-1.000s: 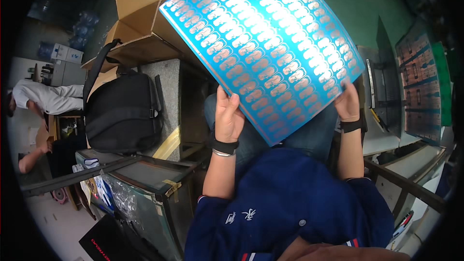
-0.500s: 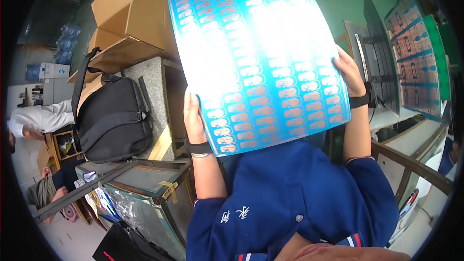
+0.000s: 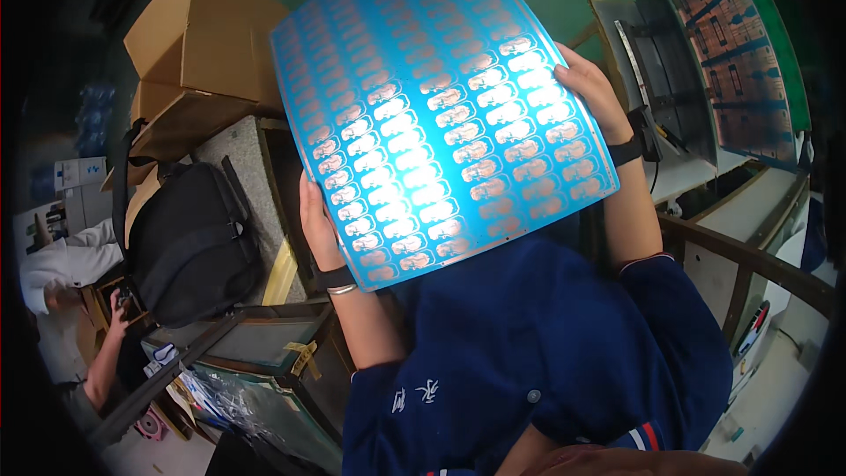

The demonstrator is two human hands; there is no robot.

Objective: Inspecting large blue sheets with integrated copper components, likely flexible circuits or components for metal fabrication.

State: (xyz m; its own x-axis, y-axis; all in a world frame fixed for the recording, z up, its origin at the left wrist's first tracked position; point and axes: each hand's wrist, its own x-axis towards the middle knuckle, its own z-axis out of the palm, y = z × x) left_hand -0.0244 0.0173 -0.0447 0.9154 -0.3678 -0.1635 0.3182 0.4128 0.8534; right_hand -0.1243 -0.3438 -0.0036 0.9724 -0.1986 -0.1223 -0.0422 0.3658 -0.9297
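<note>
A large blue sheet with rows of repeated copper-coloured shapes is held up in front of my chest, slightly curved and tilted. My left hand is closed on its left edge near the lower corner. On the opposite side, my right hand grips the right edge higher up, thumb on the printed face. The other fingers of both hands are largely hidden behind the sheet. Bright glare lies across the sheet's middle and right part.
At left are an open cardboard box, a black backpack and a glass-topped cabinet. Patterned panels and a dark screen-like board stand at right, above a metal rail. Other people are at far left.
The sheet has tilted, so the glare has shrunk and moved lower. It sits a little further left in view, both hands still on it. A person's arm at far left has risen.
</note>
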